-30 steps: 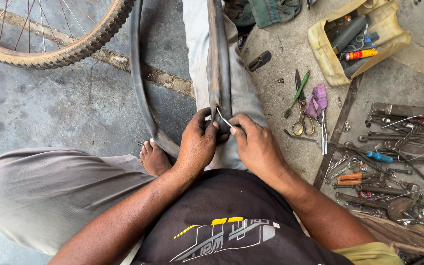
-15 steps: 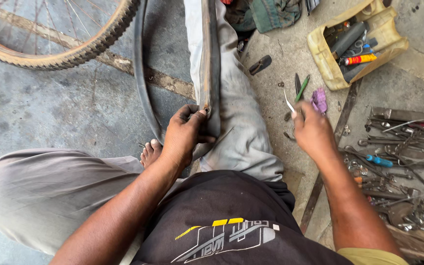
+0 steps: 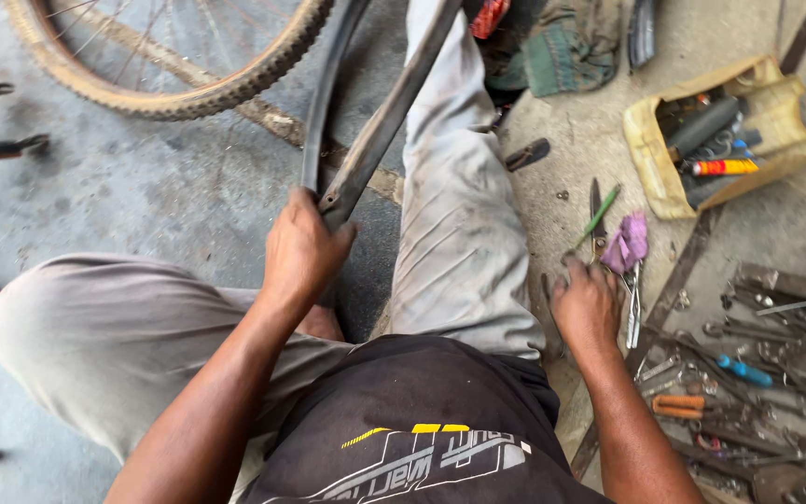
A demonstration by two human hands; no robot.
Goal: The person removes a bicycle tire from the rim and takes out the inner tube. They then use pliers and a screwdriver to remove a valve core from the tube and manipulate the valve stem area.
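Gripping the black inner tube (image 3: 366, 140) in closed left hand (image 3: 300, 252), tube off the wheel (image 3: 179, 89), over the knee. Reaching right hand (image 3: 588, 303), fingers loosely spread, among floor tools (image 3: 748, 373), grasping nothing yet; repair seemingly unfinished.

i see one package: a yellowish plastic bag (image 3: 776, 112) lying open on the floor (image 3: 123, 187) near its upper right corner, crumpled and grimy, roughly square. inside it sits a small red and yellow tube (image 3: 725, 167) with a label, lying on its side toward the bag's lower edge, beside dark grips. the shirt (image 3: 422, 429) at the bottom edge carries a printed yellow and white graphic on black cloth. i can find no signs or screens anywhere on the floor, and no other labels i can make out among the tools at the right edge.
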